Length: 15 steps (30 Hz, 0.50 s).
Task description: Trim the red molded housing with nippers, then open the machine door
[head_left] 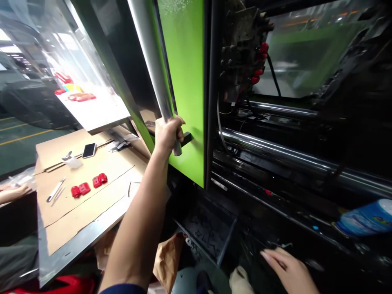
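Observation:
My left hand (168, 134) is wrapped round the lower end of a long grey metal handle bar (153, 61). The bar is fixed by a black bracket (186, 139) to a bright green machine door (185, 81). At the lower right, my right hand (289, 269) hangs in front of the dark machine bed with nothing visible in it. Its fingers are loosely bent, with a small gap between them. A blue spray can (364, 218) lies tilted to the right of that hand. Inside the machine, a dark mould block (241, 53) carries red parts (259, 65).
Several red moulded parts (81, 190), a phone (89, 150) and a white-handled cutter (56, 190) lie on a cardboard-covered table (101, 204). Another person's hand (15, 193) is at far left. Shiny guide rods (275, 149) cross the machine; a dark bin (208, 224) sits below.

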Tool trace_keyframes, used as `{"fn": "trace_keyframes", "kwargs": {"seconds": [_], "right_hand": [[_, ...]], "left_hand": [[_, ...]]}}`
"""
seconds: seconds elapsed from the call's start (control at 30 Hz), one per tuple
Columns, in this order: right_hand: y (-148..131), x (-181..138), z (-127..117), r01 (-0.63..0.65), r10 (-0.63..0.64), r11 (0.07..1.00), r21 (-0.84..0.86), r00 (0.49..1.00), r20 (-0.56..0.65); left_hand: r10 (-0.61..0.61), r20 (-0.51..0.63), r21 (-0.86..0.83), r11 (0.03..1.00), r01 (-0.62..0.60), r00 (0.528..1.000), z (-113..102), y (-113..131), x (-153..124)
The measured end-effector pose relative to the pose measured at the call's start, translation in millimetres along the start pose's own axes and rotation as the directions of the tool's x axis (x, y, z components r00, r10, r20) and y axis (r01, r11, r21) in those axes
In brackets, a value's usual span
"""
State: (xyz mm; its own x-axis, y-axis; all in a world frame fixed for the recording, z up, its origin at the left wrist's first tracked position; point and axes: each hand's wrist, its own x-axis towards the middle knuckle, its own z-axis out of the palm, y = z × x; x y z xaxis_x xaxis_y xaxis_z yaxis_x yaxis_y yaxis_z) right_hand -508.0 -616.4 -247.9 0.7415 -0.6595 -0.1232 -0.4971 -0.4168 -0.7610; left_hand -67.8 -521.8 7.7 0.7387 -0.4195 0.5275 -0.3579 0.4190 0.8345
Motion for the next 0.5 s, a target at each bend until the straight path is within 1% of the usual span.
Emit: {"fn": "trace_keyframes", "kwargs": {"seconds": [0.07,0.13,0.2,0.27,0.37,0.43,0.5], "right_hand": [[-27.0,26.5,18.3,0.042,-0.042,0.999,0.013,0.999,0.033],[-51.7,45.2,34.4,0.068,-0.07,0.997,0.027,0.996,0.049],[-69.0,54.1,45.7,0.084,-0.088,0.995,0.046,0.994,0.071],[-76.6,52.1,52.2,0.107,-0.114,0.992,0.065,0.986,0.122],[-68.0,32.4,56.8,0.119,-0.129,0.991,0.058,0.967,0.218],[-50.0,12.7,58.4,0.096,-0.099,0.995,0.026,0.96,0.262],[-25.9,-7.6,59.1,0.063,-0.058,0.998,-0.009,0.958,0.281]], "left_hand": [[0.002,0.0,0.002,1.0,-0.002,1.0,-0.2,-0.3,-0.2],[0.005,0.003,0.005,1.0,-0.005,1.0,-0.1,-0.1,-0.4],[0.009,0.007,0.004,1.0,-0.009,1.0,0.2,0.2,-0.6],[0.007,0.013,-0.002,1.0,-0.007,1.0,0.6,0.8,-0.8],[0.008,0.02,-0.01,1.0,-0.008,1.0,1.4,2.6,-1.8],[0.007,0.024,-0.012,1.0,-0.007,1.0,1.8,4.1,-2.7],[0.008,0.028,-0.013,1.0,-0.008,1.0,2.1,5.1,-3.4]]}}
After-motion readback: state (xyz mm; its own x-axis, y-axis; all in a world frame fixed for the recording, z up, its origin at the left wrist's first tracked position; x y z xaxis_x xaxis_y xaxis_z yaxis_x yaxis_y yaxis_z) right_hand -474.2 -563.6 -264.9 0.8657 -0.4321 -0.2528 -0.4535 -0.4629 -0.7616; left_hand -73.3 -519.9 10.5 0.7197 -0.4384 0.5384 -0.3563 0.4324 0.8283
